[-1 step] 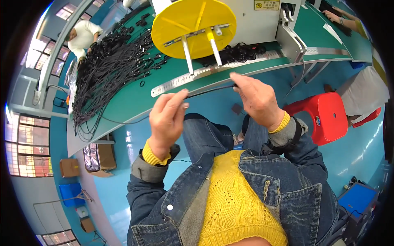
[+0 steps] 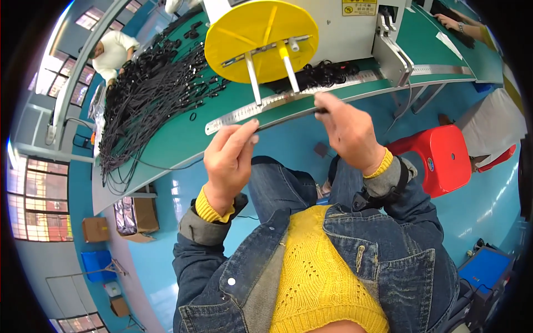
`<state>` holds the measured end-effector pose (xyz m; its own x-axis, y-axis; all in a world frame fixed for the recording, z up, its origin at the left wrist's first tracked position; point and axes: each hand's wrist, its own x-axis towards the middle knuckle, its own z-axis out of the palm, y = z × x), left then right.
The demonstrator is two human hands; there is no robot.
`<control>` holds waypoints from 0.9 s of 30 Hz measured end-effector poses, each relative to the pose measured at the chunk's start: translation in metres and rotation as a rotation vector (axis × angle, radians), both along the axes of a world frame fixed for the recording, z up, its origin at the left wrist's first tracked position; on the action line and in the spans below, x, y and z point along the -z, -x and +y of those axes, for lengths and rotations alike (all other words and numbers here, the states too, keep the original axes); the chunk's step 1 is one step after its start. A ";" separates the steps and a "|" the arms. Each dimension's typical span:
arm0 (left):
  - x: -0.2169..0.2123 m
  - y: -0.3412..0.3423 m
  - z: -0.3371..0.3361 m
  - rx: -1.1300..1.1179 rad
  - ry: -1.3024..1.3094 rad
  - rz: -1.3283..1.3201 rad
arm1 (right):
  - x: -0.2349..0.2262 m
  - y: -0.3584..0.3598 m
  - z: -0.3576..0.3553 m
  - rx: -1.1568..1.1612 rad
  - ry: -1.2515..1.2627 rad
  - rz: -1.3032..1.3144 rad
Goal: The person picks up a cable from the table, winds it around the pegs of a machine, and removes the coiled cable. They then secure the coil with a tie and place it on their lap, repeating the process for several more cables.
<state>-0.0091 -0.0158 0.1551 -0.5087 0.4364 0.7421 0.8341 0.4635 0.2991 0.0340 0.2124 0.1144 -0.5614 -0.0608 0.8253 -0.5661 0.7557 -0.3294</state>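
The fingers [image 2: 244, 133] of the left hand [image 2: 227, 166] are pinched on one end of a thin black cord [image 2: 288, 117], and the right hand [image 2: 350, 133] is clenched on the other end, so the cord runs taut between them, just in front of the steel ruler [image 2: 261, 108] fixed along the near edge of the green desk [image 2: 166, 144]. The step in hand looks like measuring a length of cord against the ruler; the next move would call for holding the tension and lining both ends up with the marks, though the cord's ends are too small to make out. Beyond stand a yellow reel [image 2: 261, 39] and a heap of black cords [image 2: 150, 94].
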 end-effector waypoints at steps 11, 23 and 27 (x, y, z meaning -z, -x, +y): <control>-0.001 0.092 0.044 -0.048 -0.188 -0.161 | 0.005 0.124 -0.002 0.229 0.268 -0.047; 0.008 0.096 0.037 0.045 -0.271 -0.242 | 0.048 0.075 0.023 0.168 0.447 -0.273; 0.015 0.090 0.031 0.004 -0.326 -0.311 | 0.069 0.049 0.032 0.159 0.426 -0.411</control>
